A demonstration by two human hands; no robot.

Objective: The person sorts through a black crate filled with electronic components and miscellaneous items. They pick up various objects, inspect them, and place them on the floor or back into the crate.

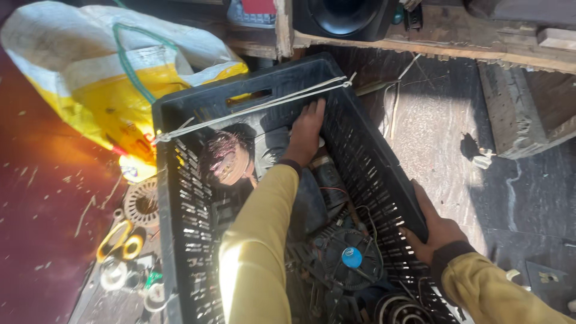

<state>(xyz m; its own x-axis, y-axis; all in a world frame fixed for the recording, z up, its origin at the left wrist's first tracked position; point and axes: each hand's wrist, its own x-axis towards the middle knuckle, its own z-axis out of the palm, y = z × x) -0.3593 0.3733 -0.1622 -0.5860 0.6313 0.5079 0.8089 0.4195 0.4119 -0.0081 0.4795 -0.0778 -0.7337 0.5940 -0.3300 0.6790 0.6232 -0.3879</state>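
Yellow sleeves covered both forearms, which entered from the bottom edge of the view. Nearest the camera, the right hand [433,228] gripped the right rim of the black crate [366,144], fingers curled over the wall and the palm pressed against its outer face. Just inside that wall, at the near end of the crate, lay a black cooling fan [350,257] with a blue hub, close to the right hand but not touched by it. The left arm extended well forward into the crate. The left hand [306,133] was down among the contents at the far end, fingers spread and pointing toward the far wall; whether it had closed on any item could not be told. A copper-wound motor [228,159] lay just to the left of that hand, apart from it. White cord [258,108] was stretched across the crate's far corner. Outside the crate's left wall lay yellow-handled scissors [120,240], and beyond them a yellow and white sack [102,78].
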